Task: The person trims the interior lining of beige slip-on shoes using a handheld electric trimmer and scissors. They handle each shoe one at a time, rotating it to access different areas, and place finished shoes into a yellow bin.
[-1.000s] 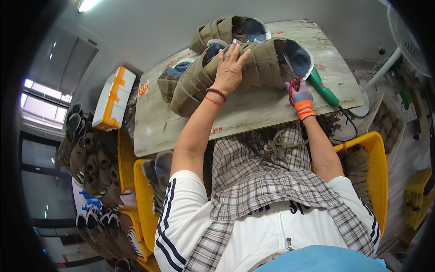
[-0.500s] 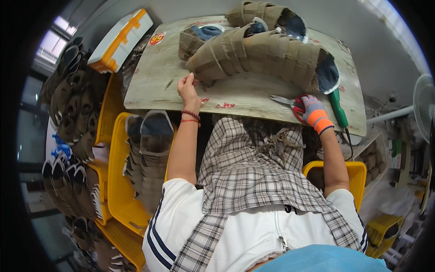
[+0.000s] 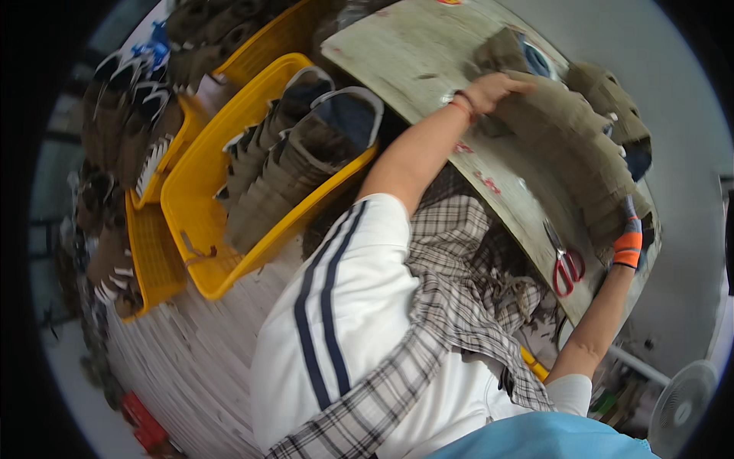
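A long row of brown shoe uppers (image 3: 581, 145) lies nested along the worn wooden table (image 3: 428, 61). My left hand (image 3: 495, 90), a bead bracelet at its wrist, grips the near end of the row. My right hand (image 3: 631, 226), in a grey glove with an orange cuff, holds the far end, its fingers partly hidden behind the uppers. Red-handled scissors (image 3: 566, 265) lie on the table just beside my right wrist.
A yellow crate (image 3: 200, 229) to my left holds stacked brown uppers with white edges. More yellow crates (image 3: 153, 252) and piles of shoes stand further left. A white fan (image 3: 684, 398) is at the lower right. Scraps lie on my checked apron.
My right hand has let go of the red scissors, which now lie on the table, and taken the row's far end. My left hand went back onto the row. The view swung left.
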The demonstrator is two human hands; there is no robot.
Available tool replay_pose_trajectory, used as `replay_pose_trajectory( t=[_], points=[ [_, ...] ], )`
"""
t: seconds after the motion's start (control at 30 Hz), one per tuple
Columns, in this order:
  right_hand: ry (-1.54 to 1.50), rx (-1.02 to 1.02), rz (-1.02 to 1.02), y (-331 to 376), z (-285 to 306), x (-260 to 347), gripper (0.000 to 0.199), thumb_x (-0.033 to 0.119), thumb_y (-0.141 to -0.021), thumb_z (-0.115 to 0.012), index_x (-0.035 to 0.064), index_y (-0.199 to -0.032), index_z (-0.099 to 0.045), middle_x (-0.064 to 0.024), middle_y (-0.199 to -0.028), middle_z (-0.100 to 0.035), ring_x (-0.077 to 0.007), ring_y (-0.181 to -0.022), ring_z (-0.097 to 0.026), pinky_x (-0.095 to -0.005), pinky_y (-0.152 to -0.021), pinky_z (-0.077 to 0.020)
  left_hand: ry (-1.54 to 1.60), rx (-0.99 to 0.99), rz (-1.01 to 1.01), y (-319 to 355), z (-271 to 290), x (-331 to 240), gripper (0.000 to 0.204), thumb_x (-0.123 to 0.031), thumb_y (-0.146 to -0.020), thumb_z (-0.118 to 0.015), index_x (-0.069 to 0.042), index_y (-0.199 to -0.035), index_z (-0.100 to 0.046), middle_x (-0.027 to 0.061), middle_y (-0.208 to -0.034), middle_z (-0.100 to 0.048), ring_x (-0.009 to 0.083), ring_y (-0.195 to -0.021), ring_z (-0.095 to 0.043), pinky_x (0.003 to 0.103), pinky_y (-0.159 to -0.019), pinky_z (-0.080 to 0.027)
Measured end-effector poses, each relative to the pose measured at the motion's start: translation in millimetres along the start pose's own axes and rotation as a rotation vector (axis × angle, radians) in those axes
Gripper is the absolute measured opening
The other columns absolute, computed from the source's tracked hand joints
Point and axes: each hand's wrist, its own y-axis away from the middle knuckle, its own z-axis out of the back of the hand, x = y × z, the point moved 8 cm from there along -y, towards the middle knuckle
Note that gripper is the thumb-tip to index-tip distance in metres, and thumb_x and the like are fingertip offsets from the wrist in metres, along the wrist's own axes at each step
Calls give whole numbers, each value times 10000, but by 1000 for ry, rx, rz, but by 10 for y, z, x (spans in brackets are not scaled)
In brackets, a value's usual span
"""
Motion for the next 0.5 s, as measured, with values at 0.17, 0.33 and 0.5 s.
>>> replay_pose_trajectory(
  t=[0.17,0.33,0.5],
  points=[
    [351,53,409,321,-559,633,456,175,-802,-673,-20,-1190,-534,-78,-1162,-566,-160,-1047,-527,-289,-913,-415,214,82,229,0,-311,-425,437,-280,-738,-721,4,-1058,-631,66,-1080,-618,164,-968,-557,261,-857,-431],
    [363,298,417,840,-1489,1130,440,120,-771,-682,-17,-1166,-544,-83,-1145,-579,-154,-1018,-542,-301,-894,-430,435,-19,0,1299,144,-1155,322,-151,-812,-608,31,-1077,-612,82,-1072,-626,159,-987,-581,254,-865,-453],
    [427,647,448,1565,-3476,1272,432,88,-742,-685,0,-1143,-551,-68,-1052,-612,-172,-925,-582,-297,-817,-472,509,-505,-152,3252,1247,-1306,328,-130,-825,-580,36,-1107,-577,92,-1066,-616,188,-968,-590,299,-861,-466]
  ],
)
